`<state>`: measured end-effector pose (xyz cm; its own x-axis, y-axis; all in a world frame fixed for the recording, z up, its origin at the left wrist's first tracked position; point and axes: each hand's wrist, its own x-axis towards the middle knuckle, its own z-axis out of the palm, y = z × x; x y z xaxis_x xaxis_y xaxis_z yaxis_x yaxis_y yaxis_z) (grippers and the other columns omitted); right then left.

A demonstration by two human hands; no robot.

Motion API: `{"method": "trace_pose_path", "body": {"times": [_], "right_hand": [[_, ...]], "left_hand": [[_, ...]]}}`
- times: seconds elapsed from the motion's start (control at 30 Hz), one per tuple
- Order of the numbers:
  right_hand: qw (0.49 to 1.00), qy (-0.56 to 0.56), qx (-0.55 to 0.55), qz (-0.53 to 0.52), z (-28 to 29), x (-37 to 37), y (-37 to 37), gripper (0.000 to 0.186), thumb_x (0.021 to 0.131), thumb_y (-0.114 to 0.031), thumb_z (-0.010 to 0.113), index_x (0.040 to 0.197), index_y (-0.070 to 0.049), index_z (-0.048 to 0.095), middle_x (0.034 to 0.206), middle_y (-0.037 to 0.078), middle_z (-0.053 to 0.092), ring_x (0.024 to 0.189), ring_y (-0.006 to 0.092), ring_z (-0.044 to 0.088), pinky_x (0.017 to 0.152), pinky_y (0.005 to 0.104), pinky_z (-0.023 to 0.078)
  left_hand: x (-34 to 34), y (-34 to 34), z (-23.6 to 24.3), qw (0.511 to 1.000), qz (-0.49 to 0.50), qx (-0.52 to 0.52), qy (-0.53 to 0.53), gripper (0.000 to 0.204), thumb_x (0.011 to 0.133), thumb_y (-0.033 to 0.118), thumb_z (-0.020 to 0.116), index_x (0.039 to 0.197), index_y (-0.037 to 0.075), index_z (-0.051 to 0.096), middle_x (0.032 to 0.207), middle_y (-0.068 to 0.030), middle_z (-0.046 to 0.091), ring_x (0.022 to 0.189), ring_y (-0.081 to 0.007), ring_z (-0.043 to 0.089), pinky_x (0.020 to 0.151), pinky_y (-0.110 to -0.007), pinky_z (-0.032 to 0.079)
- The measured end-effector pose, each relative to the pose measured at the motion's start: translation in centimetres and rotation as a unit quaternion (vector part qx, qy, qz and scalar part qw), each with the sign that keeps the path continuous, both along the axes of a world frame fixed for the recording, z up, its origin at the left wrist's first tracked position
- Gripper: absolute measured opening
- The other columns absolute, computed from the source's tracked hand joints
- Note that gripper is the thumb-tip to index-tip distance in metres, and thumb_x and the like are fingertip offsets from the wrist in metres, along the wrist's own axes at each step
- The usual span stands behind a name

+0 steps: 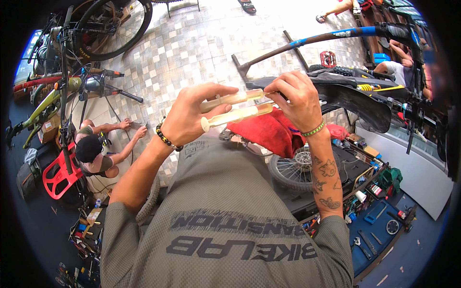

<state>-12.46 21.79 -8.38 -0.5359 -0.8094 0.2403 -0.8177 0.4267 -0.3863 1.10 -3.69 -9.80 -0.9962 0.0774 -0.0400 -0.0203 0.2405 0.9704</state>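
Both hands were raised in front of the chest, each closed on translucent syringes filled with pale fluid. The left hand (pixel 189 115) had its fingers wrapped round the plunger ends of the upper syringe (pixel 233 99) and the lower syringe (pixel 235 115), thumb beneath, apparently to steady them level. The right hand (pixel 295 96) pinched the barrel tips between fingertips and thumb; whether a hose joined them there could not be told. A red rag (pixel 269 130) hung just below the tips, probably to catch drips. Behind stood a dark bicycle frame (pixel 355 93) with a blue-banded fork leg. A wheel (pixel 293 170) lay at the near edge of the black workbench (pixel 331 185). Another person (pixel 98 153) crouched on the tiled floor (pixel 192 53).
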Motion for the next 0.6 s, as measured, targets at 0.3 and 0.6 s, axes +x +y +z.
{"method": "trace_pose_path", "body": {"times": [0.3,0.6], "right_hand": [[1.000,-0.007,0.012,-0.007,-0.1,0.1,-0.4,0.015,0.081,-0.008,0.083,0.089,-0.008,0.069,0.088,0.006,0.067,0.091,0.0287,0.066,0.084,0.0436,0.051],[1.000,0.013,0.014,-0.019,-0.8,0.2,-0.4,0.021,0.078,-0.005,0.085,0.091,-0.007,0.068,0.090,0.005,0.069,0.093,0.0288,0.067,0.085,0.0437,0.053]], "left_hand": [[-0.6,-0.1,1.4,0.985,-0.011,-0.127,0.117,0.038,0.090,0.000,0.079,0.127,0.005,0.076,0.105,-0.0137,0.074,0.089,-0.0265,0.074,0.078,-0.037,0.059],[-0.9,-0.3,2.0,0.995,0.036,-0.041,0.088,0.043,0.090,0.006,0.083,0.132,0.005,0.072,0.105,-0.0093,0.075,0.091,-0.0182,0.073,0.077,-0.033,0.059]]}}
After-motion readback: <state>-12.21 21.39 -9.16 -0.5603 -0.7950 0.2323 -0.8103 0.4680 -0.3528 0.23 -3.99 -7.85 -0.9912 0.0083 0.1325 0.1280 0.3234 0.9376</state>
